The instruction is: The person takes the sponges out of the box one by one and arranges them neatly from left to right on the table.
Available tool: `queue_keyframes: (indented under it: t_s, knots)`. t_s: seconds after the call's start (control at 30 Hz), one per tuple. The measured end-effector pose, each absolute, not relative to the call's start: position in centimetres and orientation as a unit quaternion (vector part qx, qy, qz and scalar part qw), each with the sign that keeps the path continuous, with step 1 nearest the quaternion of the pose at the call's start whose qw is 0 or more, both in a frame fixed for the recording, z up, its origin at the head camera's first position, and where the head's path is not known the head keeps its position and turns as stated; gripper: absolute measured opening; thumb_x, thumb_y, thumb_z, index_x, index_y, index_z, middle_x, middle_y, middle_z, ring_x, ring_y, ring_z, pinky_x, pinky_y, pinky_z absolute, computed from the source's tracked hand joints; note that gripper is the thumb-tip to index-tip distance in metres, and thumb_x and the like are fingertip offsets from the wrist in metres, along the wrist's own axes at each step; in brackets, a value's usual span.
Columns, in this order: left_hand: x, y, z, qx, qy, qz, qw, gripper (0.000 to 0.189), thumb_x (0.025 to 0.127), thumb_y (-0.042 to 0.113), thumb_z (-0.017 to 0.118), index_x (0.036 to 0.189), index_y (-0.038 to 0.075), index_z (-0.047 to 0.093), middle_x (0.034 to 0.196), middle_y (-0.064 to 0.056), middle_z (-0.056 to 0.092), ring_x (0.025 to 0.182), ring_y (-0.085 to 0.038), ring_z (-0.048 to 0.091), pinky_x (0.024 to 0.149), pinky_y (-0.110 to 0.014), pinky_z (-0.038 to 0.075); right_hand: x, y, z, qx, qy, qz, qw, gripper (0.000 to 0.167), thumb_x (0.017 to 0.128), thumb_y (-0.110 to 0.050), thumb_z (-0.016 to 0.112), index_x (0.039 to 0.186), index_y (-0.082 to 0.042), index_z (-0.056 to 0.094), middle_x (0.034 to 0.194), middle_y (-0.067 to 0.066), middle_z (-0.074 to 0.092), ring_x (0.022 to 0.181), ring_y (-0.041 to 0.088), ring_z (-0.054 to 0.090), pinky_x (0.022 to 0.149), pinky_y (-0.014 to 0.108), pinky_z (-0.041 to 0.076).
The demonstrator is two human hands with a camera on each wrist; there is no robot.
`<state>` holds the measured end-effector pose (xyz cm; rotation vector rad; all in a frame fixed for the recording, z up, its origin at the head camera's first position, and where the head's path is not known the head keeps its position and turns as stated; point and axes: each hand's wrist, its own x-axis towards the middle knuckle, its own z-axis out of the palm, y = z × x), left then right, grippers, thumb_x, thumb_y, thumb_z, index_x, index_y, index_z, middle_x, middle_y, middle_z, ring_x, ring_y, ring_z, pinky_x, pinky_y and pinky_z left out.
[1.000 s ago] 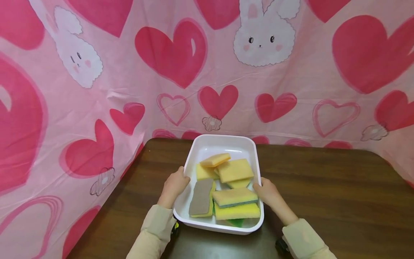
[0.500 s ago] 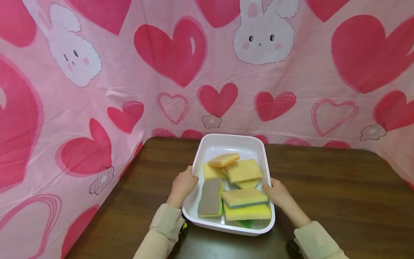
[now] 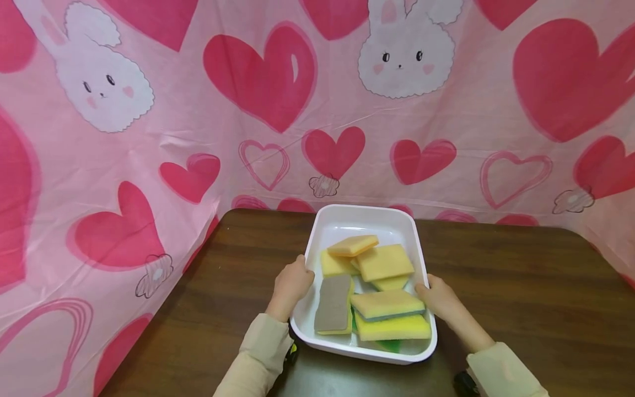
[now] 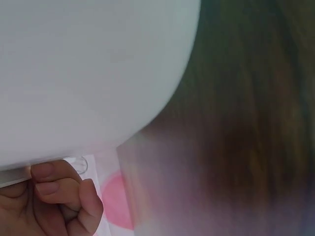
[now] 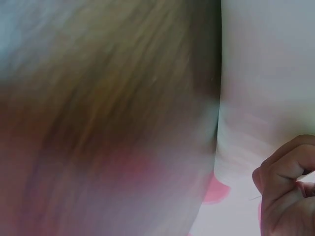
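A white plastic tray [image 3: 367, 218] holds several sponges and is carried between both hands. My left hand [image 3: 292, 281] grips its left rim, fingers curled under the edge in the left wrist view. On the opposite rim, my right hand [image 3: 441, 298] pinches with the thumb on top. Inside lie a grey-faced sponge [image 3: 333, 304] at front left, a pale yellow sponge [image 3: 386, 262] behind, and a tilted sponge [image 3: 354, 245] farther back. At front right, a grey-bottomed sponge [image 3: 387, 303] rests on a bright yellow one [image 3: 394, 327]. The tray's smooth underside [image 4: 88, 73] fills much of the left wrist view.
Beneath the tray is a dark brown wooden table [image 3: 506, 275], its back edge near a pink curtain [image 3: 347, 110] printed with hearts and rabbits. The curtain also runs along the left side. Both wrist views are partly blurred.
Both hands have moved the tray steadily to the right across the table. The sponges keep their arrangement inside, and both grips stay the same.
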<state>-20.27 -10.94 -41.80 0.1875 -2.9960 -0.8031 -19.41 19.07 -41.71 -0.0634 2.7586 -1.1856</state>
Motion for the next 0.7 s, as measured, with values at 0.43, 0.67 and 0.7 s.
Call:
queue_keyframes:
  t_s: [0.43, 0.67, 0.7]
  knots:
    - [-20.7, -8.6, -41.9, 0.074, -0.958, -0.275, 0.023, 0.035, 0.084, 0.017, 0.048, 0.113, -0.001, 0.054, 0.105, -0.023, 0.068, 0.092, -0.037, 0.066, 0.071, -0.047, 0.048, -20.6, 21.6, -41.9, -0.039, 0.914, -0.396, 0.082, 0.04, 0.094, -0.012, 0.041, 0.116, 0.019, 0.049, 0.092, 0.023, 0.063, 0.082, 0.025, 0.06, 0.069, 0.034, 0.05]
    - [-20.4, -7.8, -41.7, 0.076, -0.957, -0.28, 0.029, 0.032, 0.085, 0.014, 0.046, 0.111, -0.001, 0.054, 0.104, -0.024, 0.068, 0.09, -0.039, 0.065, 0.07, -0.049, 0.048, -20.9, 22.4, -42.0, -0.041, 0.913, -0.396, 0.082, 0.039, 0.094, -0.011, 0.041, 0.115, 0.02, 0.049, 0.091, 0.023, 0.063, 0.081, 0.025, 0.06, 0.068, 0.032, 0.049]
    - [-20.5, -7.7, -41.7, 0.075, -0.957, -0.28, 0.03, 0.031, 0.085, 0.014, 0.046, 0.111, -0.001, 0.054, 0.103, -0.024, 0.068, 0.09, -0.039, 0.065, 0.07, -0.049, 0.048, -21.0, 22.5, -42.0, -0.042, 0.913, -0.396, 0.082, 0.038, 0.094, -0.011, 0.041, 0.114, 0.02, 0.049, 0.09, 0.022, 0.063, 0.081, 0.025, 0.06, 0.068, 0.032, 0.049]
